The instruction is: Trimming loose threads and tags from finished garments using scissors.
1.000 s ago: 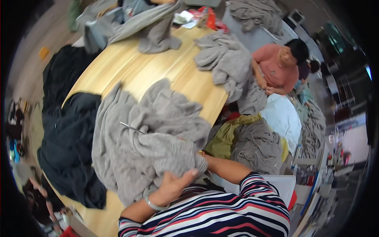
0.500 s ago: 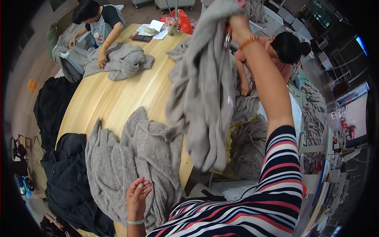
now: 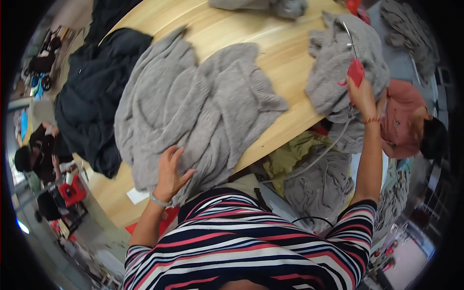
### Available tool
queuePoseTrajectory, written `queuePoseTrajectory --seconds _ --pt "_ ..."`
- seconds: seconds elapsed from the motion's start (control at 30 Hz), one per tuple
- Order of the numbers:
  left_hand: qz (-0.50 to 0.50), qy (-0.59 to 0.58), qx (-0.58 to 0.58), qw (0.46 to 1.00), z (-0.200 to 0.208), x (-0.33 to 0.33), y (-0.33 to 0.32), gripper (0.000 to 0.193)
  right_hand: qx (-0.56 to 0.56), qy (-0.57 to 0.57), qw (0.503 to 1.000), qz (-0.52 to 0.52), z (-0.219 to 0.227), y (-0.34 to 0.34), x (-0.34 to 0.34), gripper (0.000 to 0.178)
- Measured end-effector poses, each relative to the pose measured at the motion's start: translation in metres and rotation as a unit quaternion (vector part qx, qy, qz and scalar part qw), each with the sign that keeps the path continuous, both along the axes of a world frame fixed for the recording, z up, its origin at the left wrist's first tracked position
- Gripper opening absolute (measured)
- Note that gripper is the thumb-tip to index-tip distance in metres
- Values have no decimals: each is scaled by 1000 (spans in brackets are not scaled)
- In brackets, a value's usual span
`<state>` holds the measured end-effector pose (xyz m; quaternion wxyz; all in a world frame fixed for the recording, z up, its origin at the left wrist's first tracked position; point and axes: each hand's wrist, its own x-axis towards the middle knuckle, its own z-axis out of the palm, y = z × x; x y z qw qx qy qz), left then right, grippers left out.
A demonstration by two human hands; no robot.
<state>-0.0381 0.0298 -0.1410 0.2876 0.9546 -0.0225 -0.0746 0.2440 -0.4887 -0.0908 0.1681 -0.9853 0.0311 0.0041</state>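
Observation:
My right hand (image 3: 361,95), stretched out to the right, is wrapped round the handle of a red air blow gun (image 3: 355,71) with a long bent metal nozzle. Its nozzle lies over a heap of grey knitwear (image 3: 326,92) at the table's right edge. A thin grey hose (image 3: 321,155) hangs from the gun and runs back toward my body. My left hand (image 3: 170,173), fingers spread, rests at the near edge of a grey knitted garment (image 3: 162,99) spread in front of me, gripping nothing. I cannot tell how firmly it touches the knit.
Dark garments (image 3: 99,104) lie left on the wooden table (image 3: 285,63). More grey knitwear (image 3: 251,4) is at the far side. Below the right edge sit yellow-green fabric (image 3: 295,153) and grey garments (image 3: 321,186). A person in pink (image 3: 403,118) works close to my right arm; another (image 3: 41,150) is far left.
The grey garment my right hand held high is out of that hand, which has come down to the right with the blow gun. My left hand's curled fingers have spread. The view has turned.

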Motion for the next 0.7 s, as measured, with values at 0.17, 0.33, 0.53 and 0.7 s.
queuePoseTrajectory --seconds 0.17,0.33,0.53,0.7 --pt "-65 -1 115 991 -9 -57 25 85 274 114 951 -83 -26 94 -112 40" --pt "-252 -5 129 959 -50 -131 64 64 350 268 894 -75 -68 178 -214 36" --pt "-233 -40 -20 971 -56 -143 84 52 267 186 945 -25 -158 254 -267 44" --pt "-40 -157 -24 986 -38 -127 105 57 90 96 991 -28 -111 256 -265 33"
